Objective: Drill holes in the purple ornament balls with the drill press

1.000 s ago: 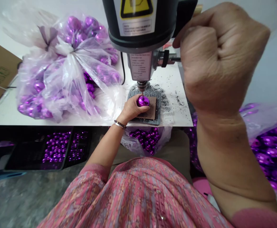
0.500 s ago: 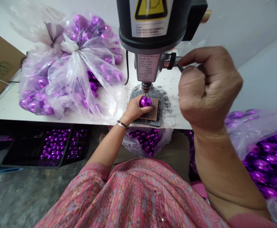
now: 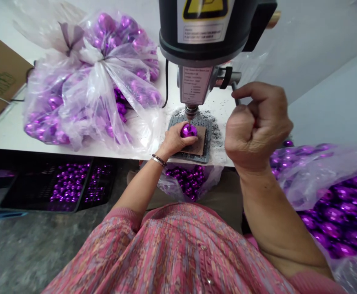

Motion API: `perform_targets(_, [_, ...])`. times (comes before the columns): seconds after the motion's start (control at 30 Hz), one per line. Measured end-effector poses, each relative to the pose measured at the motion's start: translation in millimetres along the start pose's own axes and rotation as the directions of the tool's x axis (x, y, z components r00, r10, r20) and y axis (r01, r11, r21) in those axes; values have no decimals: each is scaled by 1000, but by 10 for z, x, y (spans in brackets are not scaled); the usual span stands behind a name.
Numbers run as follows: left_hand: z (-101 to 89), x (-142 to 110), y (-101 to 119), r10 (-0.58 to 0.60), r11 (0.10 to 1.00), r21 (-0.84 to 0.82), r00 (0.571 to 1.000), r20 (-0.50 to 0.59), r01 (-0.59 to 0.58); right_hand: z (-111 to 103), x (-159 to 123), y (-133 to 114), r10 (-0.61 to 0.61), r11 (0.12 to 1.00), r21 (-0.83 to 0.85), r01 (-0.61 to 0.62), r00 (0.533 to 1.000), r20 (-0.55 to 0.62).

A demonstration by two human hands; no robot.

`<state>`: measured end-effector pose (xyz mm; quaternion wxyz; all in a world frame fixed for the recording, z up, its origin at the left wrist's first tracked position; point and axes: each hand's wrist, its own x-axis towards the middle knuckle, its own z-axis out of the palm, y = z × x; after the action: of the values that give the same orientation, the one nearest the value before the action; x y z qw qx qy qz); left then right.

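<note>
Under the bit of a bench drill press (image 3: pixel 196 83), my left hand (image 3: pixel 175 141) grips a shiny purple ball (image 3: pixel 189 130), thumb and fingers around its sides. The ball rests over a brown board (image 3: pixel 199 143) on the grey drill base (image 3: pixel 208 141). The drill chuck (image 3: pixel 191 111) sits just above the ball; whether the bit touches it is hard to make out. My right hand (image 3: pixel 258 126) is closed around the drill's feed lever (image 3: pixel 236 92), on the right side of the machine. Most of the lever is hidden in the fingers.
Tied clear bags (image 3: pixel 95 90) of purple balls stand on the white table (image 3: pixel 9 141) at left. An open bag of balls (image 3: pixel 187 181) hangs below the table edge. Black crates (image 3: pixel 40 196) stand lower left, more bagged balls (image 3: pixel 334 212) at right. Dark shavings surround the base.
My right hand has moved down and slightly left in the view with the lever. My left hand still holds the purple ball at the same place. The view has shifted slightly.
</note>
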<state>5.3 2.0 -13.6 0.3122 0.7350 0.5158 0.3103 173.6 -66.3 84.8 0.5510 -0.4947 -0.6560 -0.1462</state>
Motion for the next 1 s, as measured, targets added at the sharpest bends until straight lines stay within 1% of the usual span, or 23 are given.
perform_targets(0.07, [5,0,0,3,1000,-2,1000,-2,-3,47,-51,26,1,1000,-30,-2,1000,-31])
perform_targets(0.17, [12,-5,1,4,1000,-11,1000,-19,-5,137,-165,68,-80,996,-34,77,991,-105])
perform_targets(0.23, [13,-9,3,1,1000,-18,1000,-26,-1,173,-213,71,-110,994,-17,109,981,-158])
perform_targets(0.3, [7,-10,9,-8,1000,-22,1000,-16,7,157,-163,28,-87,996,-2,89,976,-200])
perform_targets(0.33, [2,-11,15,-16,1000,-20,1000,-8,15,126,-86,-13,-62,998,14,67,976,-210])
perform_targets(0.4, [-13,-19,32,-36,999,0,999,3,36,34,166,-117,46,997,70,-35,986,-163])
perform_targets(0.43, [-22,-30,43,-45,999,20,999,3,45,-18,325,-172,124,988,104,-114,987,-104])
perform_targets(0.47, [-32,-49,55,-50,998,45,999,-7,51,-66,490,-222,264,958,119,-261,965,-8])
perform_targets(0.53, [-59,-123,80,-53,995,86,998,-42,57,-139,778,-293,363,924,103,-367,930,56])
perform_targets(0.57, [-77,-181,93,-53,994,95,997,-62,59,-159,881,-310,410,905,77,-418,906,101])
perform_targets(0.6, [-97,-253,106,-50,994,96,996,-77,58,-170,949,-316,429,897,54,-438,894,125])
perform_targets(0.63, [-119,-340,119,-44,995,91,996,-75,50,-172,983,-312,445,890,33,-454,883,149])
perform_targets(0.67, [-143,-438,133,-32,996,82,998,-47,36,-169,986,-301,448,889,20,-457,879,161])
perform_targets(0.7, [-165,-544,146,-18,997,74,1000,11,17,-164,967,-288,444,892,19,-452,882,156])
perform_targets(0.73, [-186,-653,157,-2,998,66,996,94,-5,-160,934,-275,444,892,23,-452,884,145])
perform_targets(0.77, [-204,-759,164,15,998,56,981,193,-27,-157,895,-266,451,888,29,-458,882,136])
perform_targets(0.8, [-221,-857,164,31,998,46,958,286,-45,-158,857,-263,460,883,36,-467,879,127])
perform_targets(0.83, [-237,-943,155,41,998,37,933,356,-58,-163,825,-267,469,878,40,-477,874,128])
perform_targets(0.87, [-257,-1010,137,47,997,31,919,392,-64,-172,800,-277,477,873,37,-486,868,137])
perform_targets(0.9, [-283,-1057,107,47,998,29,920,390,-63,-183,782,-291,480,871,27,-490,863,157])
perform_targets(0.93, [-321,-1078,67,41,998,32,934,354,-56,-194,771,-305,476,873,22,-487,862,176])
perform_targets(1.0, [-434,-1033,-41,15,998,54,978,207,-27,-211,759,-322,458,881,31,-473,866,200])
